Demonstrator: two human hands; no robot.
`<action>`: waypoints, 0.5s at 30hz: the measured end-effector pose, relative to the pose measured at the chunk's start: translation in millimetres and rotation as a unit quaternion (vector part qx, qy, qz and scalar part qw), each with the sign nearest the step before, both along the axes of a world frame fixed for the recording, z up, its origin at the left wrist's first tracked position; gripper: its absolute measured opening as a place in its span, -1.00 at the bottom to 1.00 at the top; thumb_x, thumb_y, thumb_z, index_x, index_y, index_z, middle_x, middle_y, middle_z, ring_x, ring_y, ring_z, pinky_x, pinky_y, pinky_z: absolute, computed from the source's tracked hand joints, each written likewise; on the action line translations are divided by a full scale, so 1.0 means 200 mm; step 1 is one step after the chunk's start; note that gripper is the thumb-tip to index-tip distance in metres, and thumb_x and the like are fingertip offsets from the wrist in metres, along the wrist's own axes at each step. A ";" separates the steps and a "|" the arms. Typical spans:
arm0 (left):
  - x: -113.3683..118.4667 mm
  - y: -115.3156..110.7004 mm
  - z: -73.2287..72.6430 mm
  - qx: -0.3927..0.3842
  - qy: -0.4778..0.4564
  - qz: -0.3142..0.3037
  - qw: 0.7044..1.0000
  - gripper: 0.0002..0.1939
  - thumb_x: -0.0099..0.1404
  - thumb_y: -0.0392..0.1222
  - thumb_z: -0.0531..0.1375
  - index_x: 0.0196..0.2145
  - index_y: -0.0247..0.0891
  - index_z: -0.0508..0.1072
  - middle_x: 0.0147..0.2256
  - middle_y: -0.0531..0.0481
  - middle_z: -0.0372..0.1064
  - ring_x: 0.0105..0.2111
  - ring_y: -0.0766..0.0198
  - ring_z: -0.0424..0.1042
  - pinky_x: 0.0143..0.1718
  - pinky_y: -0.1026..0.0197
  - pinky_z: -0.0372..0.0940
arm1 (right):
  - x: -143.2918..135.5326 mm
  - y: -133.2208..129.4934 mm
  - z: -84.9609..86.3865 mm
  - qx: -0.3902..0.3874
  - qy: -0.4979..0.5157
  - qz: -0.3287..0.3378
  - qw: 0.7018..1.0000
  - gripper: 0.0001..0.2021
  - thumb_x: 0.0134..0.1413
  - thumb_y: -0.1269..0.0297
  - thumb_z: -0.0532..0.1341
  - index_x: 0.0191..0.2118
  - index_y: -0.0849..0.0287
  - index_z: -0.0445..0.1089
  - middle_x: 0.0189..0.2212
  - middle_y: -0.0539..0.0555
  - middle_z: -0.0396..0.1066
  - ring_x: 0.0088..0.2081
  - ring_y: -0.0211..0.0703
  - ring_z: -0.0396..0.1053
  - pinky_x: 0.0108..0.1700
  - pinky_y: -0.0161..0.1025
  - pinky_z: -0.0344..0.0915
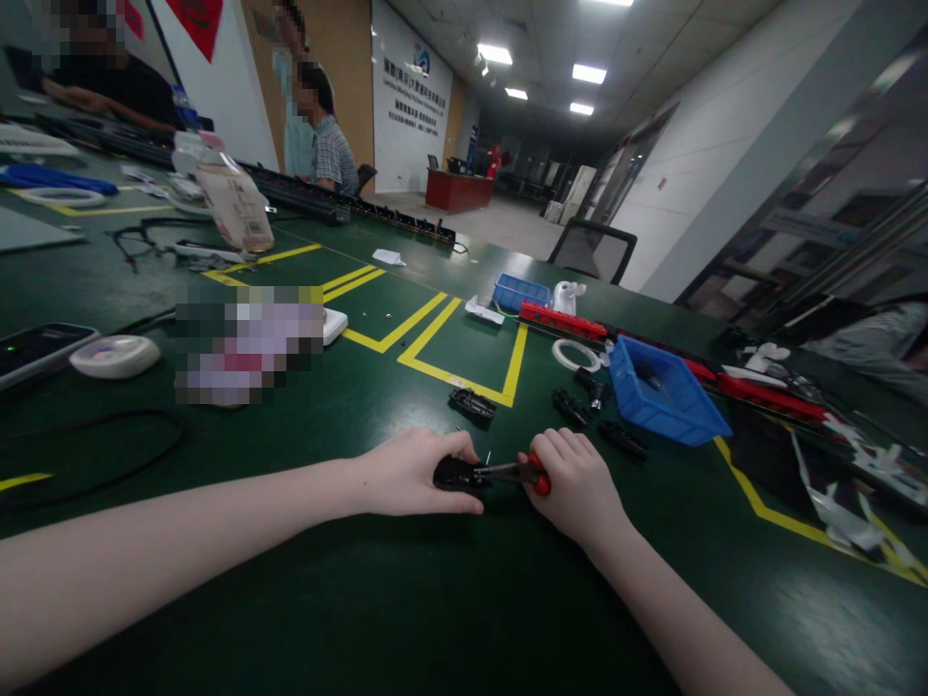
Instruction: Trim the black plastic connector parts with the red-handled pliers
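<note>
Low over the green table, my left hand grips a small black plastic part between thumb and fingers. My right hand is closed around the red handles of a pair of pliers. Their metal jaws reach left to the near end of the black part; whether they pinch it I cannot tell. Thin light pins or wires stick up beside the jaws. Just beyond my hands lies another black part, with two more black parts, one nearer and one farther, to the right.
A blue bin stands at right, near a white ring and a long red strip. Farther back is a smaller blue basket. At left are a bottle and a white rounded device. Other people sit and stand beyond.
</note>
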State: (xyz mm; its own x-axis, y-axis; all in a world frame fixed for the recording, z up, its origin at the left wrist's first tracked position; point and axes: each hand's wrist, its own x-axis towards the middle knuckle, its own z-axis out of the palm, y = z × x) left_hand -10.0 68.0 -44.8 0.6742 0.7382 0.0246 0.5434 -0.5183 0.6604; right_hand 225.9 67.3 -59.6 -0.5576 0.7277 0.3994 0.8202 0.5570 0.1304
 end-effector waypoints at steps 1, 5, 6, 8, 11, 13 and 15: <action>0.00 0.00 0.00 0.001 0.001 -0.001 1.000 -0.58 0.16 0.11 0.23 -0.17 -0.25 0.36 -0.35 0.01 0.43 -0.42 0.25 0.39 -0.45 0.28 0.18 | 0.00 0.00 0.00 -0.001 0.000 0.000 1.000 -0.88 0.10 0.38 0.07 -0.42 0.22 0.30 -0.45 0.11 0.32 -0.38 -0.14 0.19 -0.32 -0.22 0.06; 0.00 0.00 0.00 0.004 0.002 -0.008 1.000 -0.58 0.17 0.10 0.23 -0.12 -0.22 0.35 -0.34 0.02 0.42 -0.41 0.25 0.40 -0.45 0.29 0.18 | 0.00 0.00 0.00 -0.014 0.003 -0.003 1.000 -0.89 0.10 0.37 0.08 -0.41 0.22 0.30 -0.44 0.10 0.33 -0.38 -0.14 0.19 -0.31 -0.23 0.07; 0.00 0.00 0.00 0.009 0.002 -0.011 1.000 -0.58 0.18 0.08 0.23 -0.10 -0.21 0.35 -0.34 0.02 0.42 -0.40 0.25 0.40 -0.44 0.29 0.18 | 0.00 0.00 0.00 -0.020 0.004 -0.004 1.000 -0.89 0.09 0.37 0.09 -0.41 0.22 0.30 -0.44 0.10 0.33 -0.38 -0.14 0.20 -0.31 -0.23 0.08; 0.00 0.01 0.00 0.022 0.001 -0.016 1.000 -0.58 0.18 0.06 0.23 -0.08 -0.20 0.33 -0.31 0.02 0.43 -0.39 0.25 0.41 -0.42 0.29 0.19 | 0.00 0.00 0.00 -0.034 0.006 -0.003 0.999 -0.91 0.07 0.36 0.11 -0.41 0.22 0.29 -0.44 0.09 0.33 -0.39 -0.15 0.20 -0.32 -0.24 0.09; 0.00 0.01 -0.01 0.036 0.006 -0.014 0.999 -0.57 0.19 0.06 0.23 -0.07 -0.18 0.32 -0.28 0.02 0.43 -0.36 0.24 0.42 -0.40 0.27 0.21 | 0.00 0.01 0.01 -0.059 0.009 -0.001 0.998 -0.95 0.01 0.37 0.15 -0.43 0.20 0.27 -0.45 0.06 0.33 -0.41 -0.18 0.21 -0.34 -0.26 0.10; 0.00 0.01 -0.01 0.039 0.010 -0.010 0.999 -0.57 0.18 0.07 0.23 -0.07 -0.18 0.32 -0.27 0.02 0.43 -0.36 0.23 0.42 -0.39 0.27 0.22 | 0.00 0.01 0.01 -0.072 0.011 -0.001 0.997 -0.95 -0.03 0.38 0.17 -0.44 0.19 0.26 -0.46 0.04 0.33 -0.42 -0.19 0.22 -0.36 -0.27 0.11; 0.00 0.00 -0.01 0.040 0.011 -0.011 0.999 -0.58 0.19 0.07 0.23 -0.07 -0.20 0.32 -0.27 0.01 0.43 -0.36 0.23 0.42 -0.39 0.27 0.22 | -0.01 0.02 0.01 -0.080 0.013 -0.002 0.997 -0.95 -0.04 0.39 0.18 -0.43 0.18 0.26 -0.45 0.04 0.34 -0.41 -0.19 0.23 -0.36 -0.27 0.12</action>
State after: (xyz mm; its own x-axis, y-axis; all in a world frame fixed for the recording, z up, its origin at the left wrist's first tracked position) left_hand -9.7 68.9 -46.1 0.6916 0.7191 0.0685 0.5447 -0.5814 0.6044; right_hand 224.7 70.3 -57.5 -0.5455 0.7853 0.2927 0.8243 0.5659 0.0181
